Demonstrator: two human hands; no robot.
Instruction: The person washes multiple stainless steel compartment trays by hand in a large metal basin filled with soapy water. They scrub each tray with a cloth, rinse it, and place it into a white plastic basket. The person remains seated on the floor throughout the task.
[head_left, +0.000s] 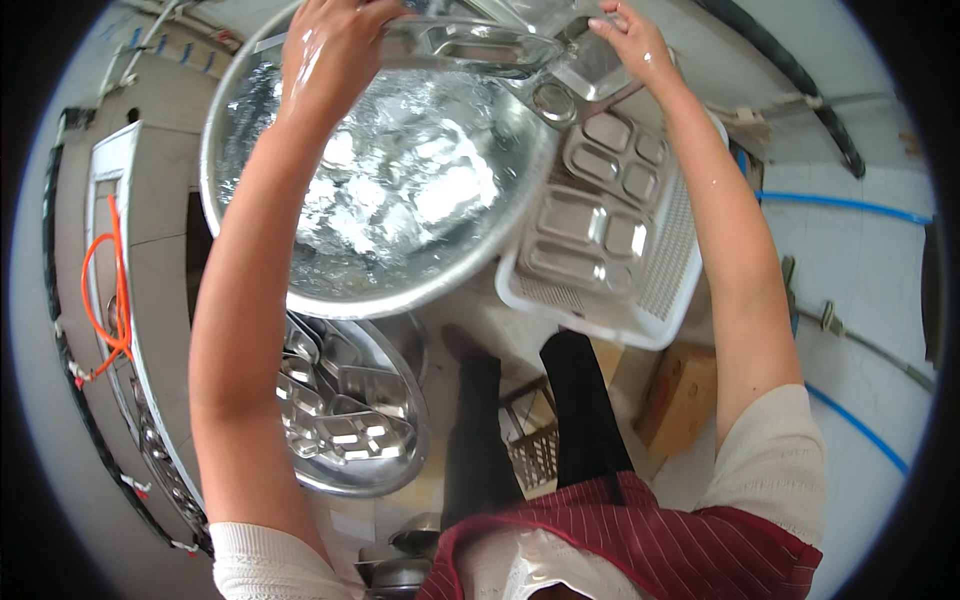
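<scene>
My left hand (334, 45), wet and shiny, grips one end of a stainless steel compartment tray (480, 51). That tray is tilted over the far side of a large round metal basin (409, 304) full of rippling water (375, 202). At the upper right, my right hand (634, 41) has its thumb and fingers at the edge of another compartment tray (592, 71), which overlaps the far end of the first one. Below it, more steel compartment trays (585, 232) lie in a white perforated plastic basket (675, 255).
A smaller metal basin (409, 472) with several compartment trays (360, 435) stands low on the left. Metal pots (405, 570) are near my feet. A cardboard box (679, 397) and a brown plastic crate (534, 454) sit below. Blue hoses (847, 202) run at right; an orange hose (120, 300) hangs left.
</scene>
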